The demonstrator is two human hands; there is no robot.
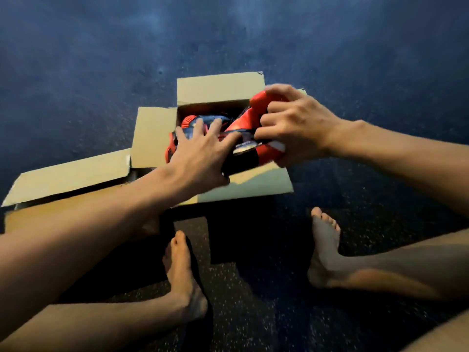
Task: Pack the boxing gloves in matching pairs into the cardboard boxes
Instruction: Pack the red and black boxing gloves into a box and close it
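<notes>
Here, mid-frame, the left hand (200,153) reaches forward, fingers spread wide, pressing a red-and-black boxing glove (189,121) inside the open brown cardboard box (220,90). The right hand (297,125) curls its fingers round a second red boxing glove (256,104) over the box's right edge.

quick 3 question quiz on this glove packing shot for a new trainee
1. True or false: the right hand grips a red glove over the open box.
2. What does the left hand do? A) folds a flap B) rests spread fingers on the glove already in the box C) hangs idle
3. Fill in: the second cardboard box sits on the person's ____ side of the open one.

Key: 1 true; 2 B; 3 left
</notes>
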